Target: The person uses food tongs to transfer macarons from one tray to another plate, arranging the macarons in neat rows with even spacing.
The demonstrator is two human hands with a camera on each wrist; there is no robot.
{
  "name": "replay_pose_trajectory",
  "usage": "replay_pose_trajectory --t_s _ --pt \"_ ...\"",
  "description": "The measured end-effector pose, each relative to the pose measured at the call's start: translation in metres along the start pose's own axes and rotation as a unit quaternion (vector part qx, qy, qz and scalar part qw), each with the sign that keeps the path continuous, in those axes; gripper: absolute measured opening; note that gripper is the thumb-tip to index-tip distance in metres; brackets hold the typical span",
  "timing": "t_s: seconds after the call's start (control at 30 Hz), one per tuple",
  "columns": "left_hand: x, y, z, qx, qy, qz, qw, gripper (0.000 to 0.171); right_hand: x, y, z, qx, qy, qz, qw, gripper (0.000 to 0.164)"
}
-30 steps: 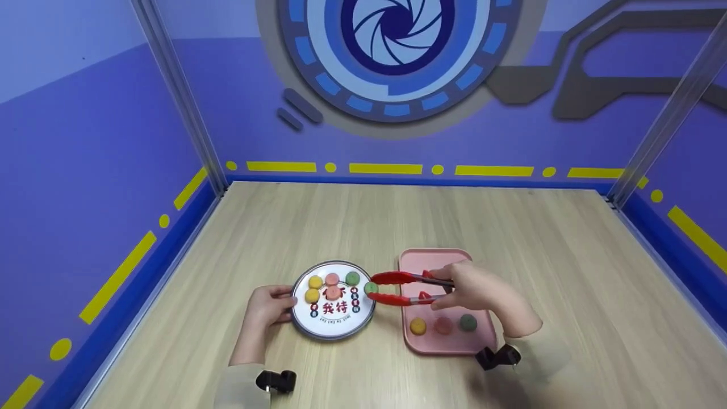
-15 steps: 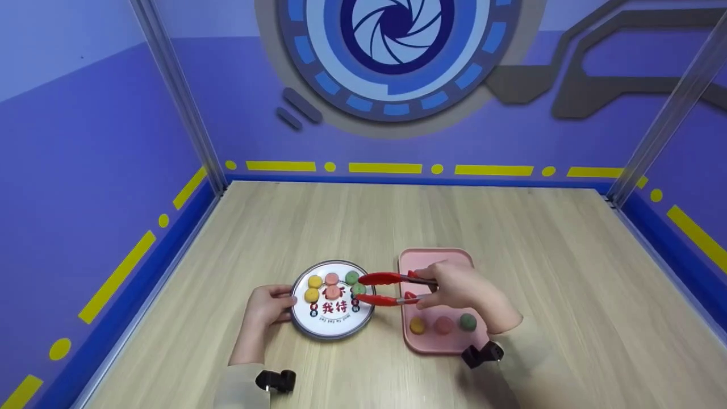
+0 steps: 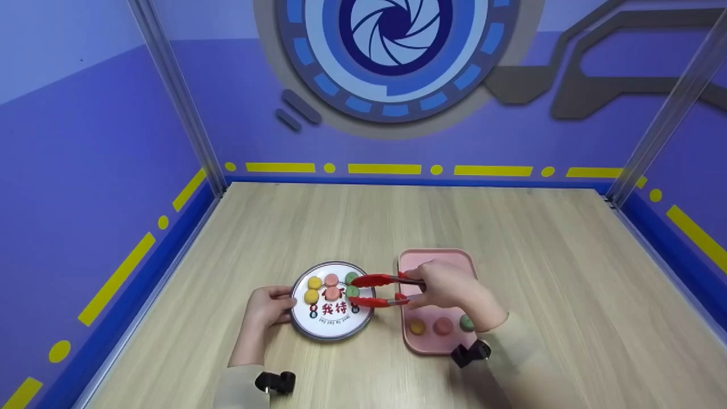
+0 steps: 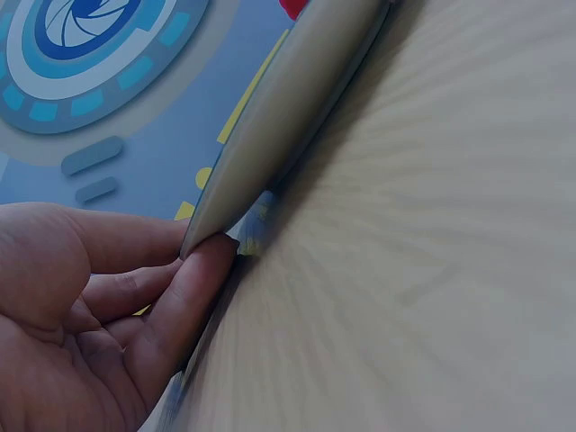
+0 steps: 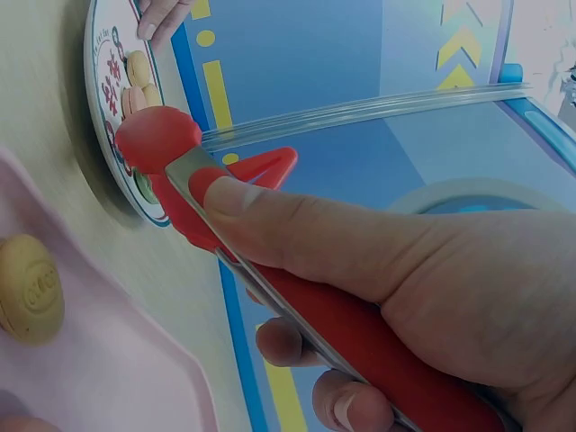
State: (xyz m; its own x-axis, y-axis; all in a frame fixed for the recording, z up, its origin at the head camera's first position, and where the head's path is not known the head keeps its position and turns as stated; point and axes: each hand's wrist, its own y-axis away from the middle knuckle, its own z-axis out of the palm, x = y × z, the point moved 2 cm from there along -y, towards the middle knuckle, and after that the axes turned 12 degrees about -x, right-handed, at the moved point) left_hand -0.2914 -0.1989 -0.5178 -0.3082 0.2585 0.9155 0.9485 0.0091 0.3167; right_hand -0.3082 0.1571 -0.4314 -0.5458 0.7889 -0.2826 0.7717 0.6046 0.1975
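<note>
My left hand point(image 3: 266, 309) pinches the left rim of a round white plate point(image 3: 330, 329) with red print; the left wrist view shows thumb and fingers at the plate's edge point(image 4: 261, 153). My right hand point(image 3: 454, 288) grips red-tipped tongs point(image 3: 376, 280), their metal arms also seen in the right wrist view. Over the plate's right side, the tong tips stand either side of a green macaron point(image 3: 352, 292). Another green macaron point(image 3: 351, 276) lies just behind it. Left of these are two pink macarons point(image 3: 331, 293) and two yellow macarons point(image 3: 311, 296), in rows.
Right of the plate, a pink rectangular tray point(image 3: 434, 257) lies partly under my right hand. Along its front sit a yellow macaron point(image 3: 417, 326), a pink macaron point(image 3: 443, 326) and a partly covered green macaron point(image 3: 467, 323). Blue-purple walls point(image 3: 227, 102) enclose the wooden table point(image 3: 318, 221).
My right hand and the tongs have moved left, bringing the green macaron from the plate's right rim inward to in front of the other green one. My left hand stays on the plate.
</note>
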Motion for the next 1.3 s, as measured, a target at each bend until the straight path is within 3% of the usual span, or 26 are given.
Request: replay_pose_trajectory --t_s 0.53,0.93,1.3 --pt "-0.0015 -0.0022 0.0002 0.009 -0.018 -0.016 0.9997 0.038 -0.0058 -0.0074 0.0004 -0.009 0.019 0.024 0.999 0.027" --pt "-0.0014 -0.0009 0.0004 0.002 0.002 -0.008 1.0000 0.038 -0.0045 -0.0079 0.0027 -0.012 0.015 0.034 0.999 0.031" --pt "-0.0017 -0.0008 0.0015 0.011 -0.003 -0.005 0.9999 0.038 -0.0005 -0.0032 0.0025 0.002 0.010 0.014 1.000 0.029"
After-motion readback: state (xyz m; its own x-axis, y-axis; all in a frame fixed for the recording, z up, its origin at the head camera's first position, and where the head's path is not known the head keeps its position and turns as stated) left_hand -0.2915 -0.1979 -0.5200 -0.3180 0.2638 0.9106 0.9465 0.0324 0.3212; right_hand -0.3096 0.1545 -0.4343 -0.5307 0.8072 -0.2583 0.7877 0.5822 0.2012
